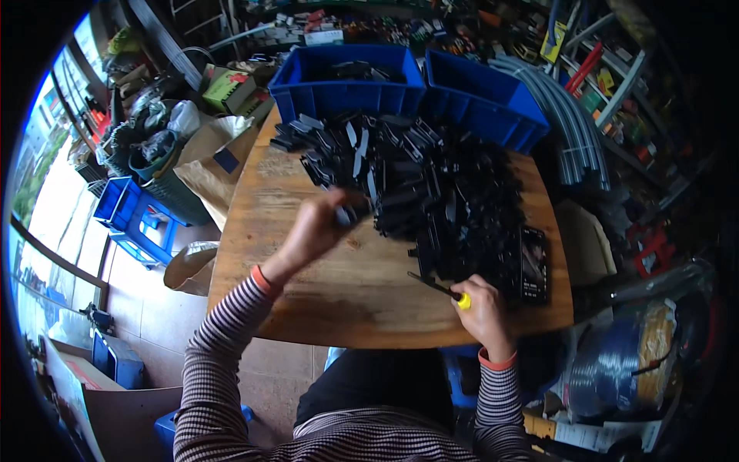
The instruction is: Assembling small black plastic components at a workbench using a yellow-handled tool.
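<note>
My left hand [312, 225] is closed on a small black plastic piece [352, 213], somewhat blurred, at the near left side of the pile. In my right hand [485, 308] is a screwdriver [440, 288] with a yellow handle and a dark shaft, which points left over the near part of the table. A large heap of black plastic parts [431, 173], some with pale glints, covers the far and right part of the wooden table [308, 308]. The heap lies just beyond both hands.
Two blue bins [350, 100] stand at the table's far edge; the left one holds dark parts. A phone [533, 262] lies at the right. Grey pipes [573, 131] curve beside the right bin. To the left are a paper sack [208, 165] and a blue stool [146, 223].
</note>
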Demonstrator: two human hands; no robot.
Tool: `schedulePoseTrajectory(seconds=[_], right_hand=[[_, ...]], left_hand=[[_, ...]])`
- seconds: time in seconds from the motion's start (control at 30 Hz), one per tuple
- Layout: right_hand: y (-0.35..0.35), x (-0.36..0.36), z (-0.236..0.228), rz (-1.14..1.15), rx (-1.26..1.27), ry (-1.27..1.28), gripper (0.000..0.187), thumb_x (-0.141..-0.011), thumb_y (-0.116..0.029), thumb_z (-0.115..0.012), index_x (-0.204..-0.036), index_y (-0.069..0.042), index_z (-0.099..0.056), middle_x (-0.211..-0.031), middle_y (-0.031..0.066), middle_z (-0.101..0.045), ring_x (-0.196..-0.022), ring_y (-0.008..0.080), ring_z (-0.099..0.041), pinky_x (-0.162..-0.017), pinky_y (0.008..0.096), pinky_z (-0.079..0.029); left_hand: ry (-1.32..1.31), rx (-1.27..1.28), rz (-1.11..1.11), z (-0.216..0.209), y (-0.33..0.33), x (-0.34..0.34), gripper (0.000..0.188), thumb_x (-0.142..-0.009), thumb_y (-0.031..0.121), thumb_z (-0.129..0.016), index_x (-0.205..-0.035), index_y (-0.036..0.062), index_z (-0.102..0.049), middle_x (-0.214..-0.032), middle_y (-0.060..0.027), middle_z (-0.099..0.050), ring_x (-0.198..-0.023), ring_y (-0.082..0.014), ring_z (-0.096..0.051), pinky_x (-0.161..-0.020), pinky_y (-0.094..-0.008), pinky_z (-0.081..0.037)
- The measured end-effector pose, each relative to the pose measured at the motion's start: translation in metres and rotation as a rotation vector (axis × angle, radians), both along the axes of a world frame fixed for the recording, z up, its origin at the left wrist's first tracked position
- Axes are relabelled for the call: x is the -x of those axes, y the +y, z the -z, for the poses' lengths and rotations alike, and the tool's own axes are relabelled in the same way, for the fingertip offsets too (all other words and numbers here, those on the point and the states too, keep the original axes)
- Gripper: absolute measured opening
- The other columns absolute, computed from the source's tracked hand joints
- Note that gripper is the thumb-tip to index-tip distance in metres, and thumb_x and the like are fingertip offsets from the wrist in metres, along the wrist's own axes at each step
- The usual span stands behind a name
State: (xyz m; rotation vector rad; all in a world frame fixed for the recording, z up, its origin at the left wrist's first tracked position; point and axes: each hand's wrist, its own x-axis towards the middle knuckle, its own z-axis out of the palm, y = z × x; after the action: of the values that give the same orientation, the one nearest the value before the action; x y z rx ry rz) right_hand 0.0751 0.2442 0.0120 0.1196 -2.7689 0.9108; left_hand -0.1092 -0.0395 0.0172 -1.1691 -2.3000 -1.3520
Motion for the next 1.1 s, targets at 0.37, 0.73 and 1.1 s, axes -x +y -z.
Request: schedulePoseTrajectory(seconds=[0.37,0.73,1.1], right_hand=[[0.017,0.018,-0.004,-0.031,-0.068,-0.07,0.016,-0.073,0.002,-0.073,-0.088,0.001,-0.067,-0.085,0.0146,-0.063,-0.079,0.0331,-0.065,-0.068,0.0372,-0.052],[0.012,0.015,-0.014,-0.137,-0.077,-0.084,0.017,-0.073,0.002,-0.068,-0.089,0.0,-0.064,-0.088,0.015,-0.063,-0.081,0.0356,-0.063,-0.071,0.041,-0.052],[0.018,0.024,-0.013,-0.133,-0.076,-0.139,0.026,-0.072,-0.008,-0.077,-0.089,0.003,-0.062,-0.088,0.0155,-0.064,-0.079,0.033,-0.064,-0.068,0.037,-0.05]], left_hand=[[0.417,0.076,-0.402,-0.137,0.053,0.211,0.046,-0.088,0.012,-0.068,-0.132,0.0155,-0.054,-0.105,-0.0106,-0.066,-0.086,-0.0184,-0.068,-0.067,-0.0258,-0.057],[0.517,0.391,0.401,0.015,0.093,-0.023,0.039,-0.067,0.0,-0.071,-0.105,0.0105,-0.068,-0.103,-0.0061,-0.062,-0.109,-0.0246,-0.056,-0.084,-0.0353,-0.051],[0.13,0.086,0.131,0.024,0.051,-0.042,0.04,-0.075,0.003,-0.071,-0.114,0.0102,-0.062,-0.105,-0.0077,-0.058,-0.097,-0.025,-0.061,-0.066,-0.0326,-0.055]])
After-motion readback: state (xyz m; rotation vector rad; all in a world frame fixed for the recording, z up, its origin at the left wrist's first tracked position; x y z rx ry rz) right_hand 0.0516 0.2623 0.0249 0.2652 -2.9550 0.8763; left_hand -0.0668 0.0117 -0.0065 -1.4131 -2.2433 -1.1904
